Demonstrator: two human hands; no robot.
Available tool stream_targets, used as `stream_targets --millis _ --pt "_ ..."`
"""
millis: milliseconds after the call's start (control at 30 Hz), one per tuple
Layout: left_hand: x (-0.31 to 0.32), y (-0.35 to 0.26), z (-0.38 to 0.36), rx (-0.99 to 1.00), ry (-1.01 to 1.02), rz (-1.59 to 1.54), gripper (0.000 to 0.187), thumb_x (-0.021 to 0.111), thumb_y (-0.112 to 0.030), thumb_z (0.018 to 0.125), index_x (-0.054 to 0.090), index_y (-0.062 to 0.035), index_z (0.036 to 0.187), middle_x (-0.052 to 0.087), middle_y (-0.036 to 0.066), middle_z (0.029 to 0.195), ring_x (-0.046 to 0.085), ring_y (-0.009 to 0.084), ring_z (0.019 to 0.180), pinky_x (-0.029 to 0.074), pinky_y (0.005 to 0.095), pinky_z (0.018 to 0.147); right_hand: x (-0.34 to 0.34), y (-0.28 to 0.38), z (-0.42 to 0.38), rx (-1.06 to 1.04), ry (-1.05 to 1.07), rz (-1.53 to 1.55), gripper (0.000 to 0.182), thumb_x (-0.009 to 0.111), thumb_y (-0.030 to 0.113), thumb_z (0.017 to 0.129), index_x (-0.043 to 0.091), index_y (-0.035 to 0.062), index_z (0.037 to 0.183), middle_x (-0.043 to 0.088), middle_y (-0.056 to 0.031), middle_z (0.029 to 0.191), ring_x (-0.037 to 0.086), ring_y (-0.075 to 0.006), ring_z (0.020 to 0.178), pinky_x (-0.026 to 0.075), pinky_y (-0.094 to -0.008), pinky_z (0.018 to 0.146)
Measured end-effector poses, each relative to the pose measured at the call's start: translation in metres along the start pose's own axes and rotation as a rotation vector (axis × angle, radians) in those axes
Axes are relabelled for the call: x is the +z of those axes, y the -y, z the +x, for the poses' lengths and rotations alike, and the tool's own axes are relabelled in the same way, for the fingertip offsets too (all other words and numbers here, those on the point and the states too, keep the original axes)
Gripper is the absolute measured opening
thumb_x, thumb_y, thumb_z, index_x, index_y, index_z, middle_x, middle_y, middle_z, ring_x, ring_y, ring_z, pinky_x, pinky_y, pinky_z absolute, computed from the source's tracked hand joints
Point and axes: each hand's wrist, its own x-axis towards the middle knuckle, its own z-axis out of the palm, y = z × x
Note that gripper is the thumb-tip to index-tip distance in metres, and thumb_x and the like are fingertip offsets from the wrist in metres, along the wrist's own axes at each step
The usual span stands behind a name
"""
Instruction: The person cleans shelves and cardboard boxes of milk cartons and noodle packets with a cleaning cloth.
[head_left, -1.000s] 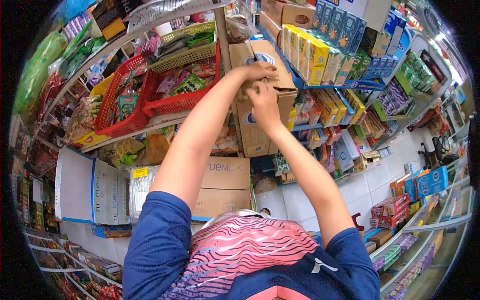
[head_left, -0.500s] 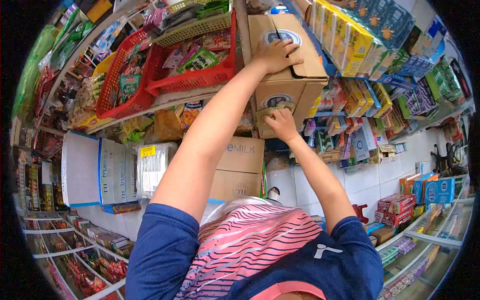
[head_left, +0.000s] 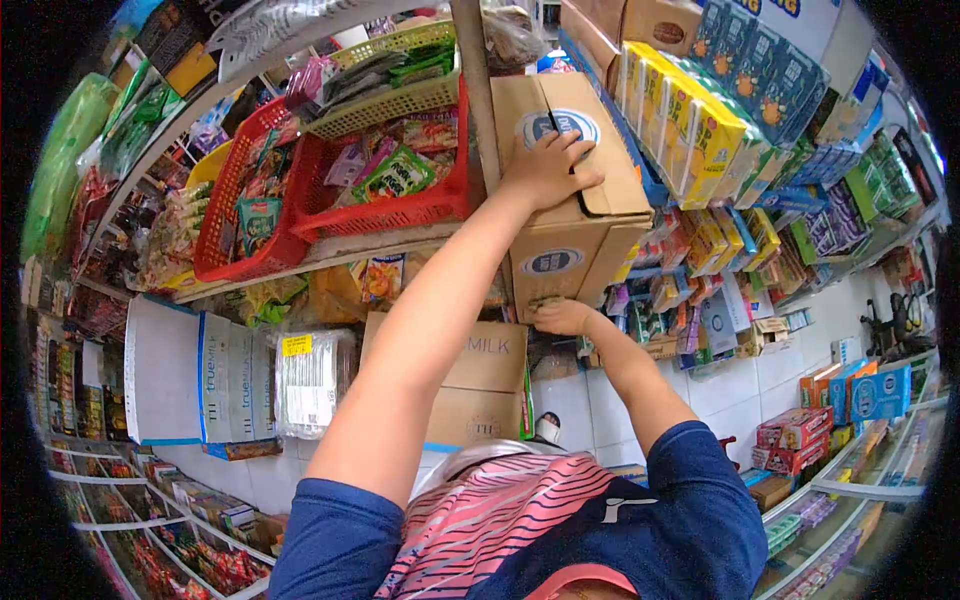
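Observation:
A brown cardboard box (head_left: 552, 262) with blue-and-white oval logos stands on the shelf in front of me. My left hand (head_left: 550, 172) lies flat on its top flaps, fingers spread near the dark gap between them. Low on the near side of the box is my right hand (head_left: 563, 317), pressing a small yellowish cloth (head_left: 538, 302) against the cardboard. Most of the cloth is hidden under the fingers. Just left of the box, red plastic baskets (head_left: 385, 215) hold seasoning packets.
Below the shelf stand a TH milk carton (head_left: 480, 365), a plastic-wrapped pack (head_left: 312, 380) and an open white-and-blue carton (head_left: 165, 370). Yellow drink packs (head_left: 690, 125) crowd the right side. Glass display shelves (head_left: 840, 490) line the lower right.
My right hand has slid down the near side of the box with the cloth, uncovering the oval logo there. My left hand stays on top. The view has shifted slightly.

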Motion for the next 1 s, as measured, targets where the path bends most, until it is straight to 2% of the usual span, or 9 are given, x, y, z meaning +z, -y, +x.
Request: stream_targets --millis 33,100,167,233,300,500,700,900,1000 --pt "0.000 0.000 0.000 0.001 -0.010 0.003 0.063 0.038 -0.060 0.077 0.039 -0.0208 0.126 0.033 0.002 0.134 0.030 0.0228 0.124 0.014 0.0578 0.097 0.004 0.002 0.000 -0.038 0.045 -0.029 0.028 0.047 0.015 0.075 0.057 0.0068 0.100 0.052 -0.0045 0.113 0.044 -0.0191 0.110 0.040 -0.0324 0.087" --pt "-0.001 0.000 0.000 0.039 -0.016 -0.056 0.062 0.048 -0.051 0.078 0.042 -0.0105 0.124 0.034 0.014 0.132 0.030 0.0320 0.121 0.025 0.0403 0.100 0.015 0.022 0.002 0.121 0.089 -0.052 0.021 0.051 0.016 0.072 0.060 0.0087 0.090 0.054 -0.0044 0.105 0.047 -0.0205 0.104 0.041 -0.0325 0.084" --pt "-0.001 0.000 0.001 0.026 -0.027 -0.064 0.062 0.048 -0.051 0.077 0.042 -0.0107 0.124 0.034 0.014 0.132 0.030 0.0312 0.121 0.025 0.0398 0.100 0.011 0.035 0.010 0.284 0.132 -0.069 0.016 0.054 0.017 0.068 0.063 0.0107 0.079 0.056 -0.0044 0.097 0.051 -0.0219 0.098 0.043 -0.0327 0.081" --pt "0.000 0.000 0.000 -0.004 -0.005 -0.178 0.063 0.042 -0.057 0.076 0.040 -0.0188 0.126 0.031 0.005 0.135 0.028 0.0264 0.124 0.014 0.0580 0.098 -0.003 0.050 0.019 0.646 0.307 0.111 0.015 0.060 0.018 0.062 0.064 0.0103 0.073 0.057 -0.0068 0.092 0.051 -0.0253 0.098 0.042 -0.0361 0.082" --pt "-0.006 -0.006 -0.003 -0.020 0.010 -0.158 0.061 0.042 -0.056 0.077 0.040 -0.0189 0.125 0.031 0.004 0.134 0.028 0.0258 0.124 0.014 0.0582 0.098 0.011 0.053 0.018 0.470 0.272 0.096 0.016 0.060 0.015 0.060 0.062 0.0096 0.075 0.056 -0.0084 0.090 0.052 -0.0278 0.091 0.041 -0.0382 0.078" --pt "-0.004 -0.005 -0.002 -0.036 0.014 0.013 0.051 0.038 -0.050 0.082 0.043 -0.0209 0.123 0.034 0.003 0.133 0.031 0.0221 0.123 0.012 0.0591 0.098 -0.162 0.079 0.023 0.430 -0.308 0.225 0.023 0.054 0.005 0.060 0.056 0.0108 0.081 0.049 -0.0091 0.076 0.049 -0.0288 0.076 0.040 -0.0391 0.064" --pt "0.017 0.010 0.011 -0.018 -0.079 -0.257 0.045 0.036 -0.042 0.085 0.043 -0.0168 0.122 0.034 0.003 0.133 0.031 0.0210 0.123 0.012 0.0573 0.099 -0.332 0.053 0.016 0.724 -0.845 -0.300 0.035 0.056 0.003 0.056 0.059 0.0088 0.090 0.050 -0.0104 0.081 0.050 -0.0296 0.072 0.040 -0.0376 0.063" --pt "-0.017 -0.012 -0.007 -0.095 -0.023 0.022 0.043 0.037 -0.034 0.086 0.040 -0.0117 0.122 0.037 0.009 0.130 0.034 0.0222 0.121 0.017 0.0567 0.098 -0.315 0.005 0.045 1.062 -0.515 -0.383 0.024 0.059 0.011 0.059 0.057 0.0078 0.083 0.053 -0.0101 0.079 0.054 -0.0291 0.077 0.044 -0.0388 0.065" --pt "-0.008 0.000 0.008 -0.112 0.014 -0.024 0.027 0.043 -0.018 0.082 0.052 -0.0061 0.105 0.051 0.015 0.113 0.045 0.0279 0.109 0.029 0.0501 0.094 -0.322 -0.011 0.062 1.137 -0.425 -0.248 0.023 0.051 0.010 0.066 0.058 0.0061 0.087 0.058 -0.0137 0.082 0.057 -0.0334 0.074 0.046 -0.0432 0.063"
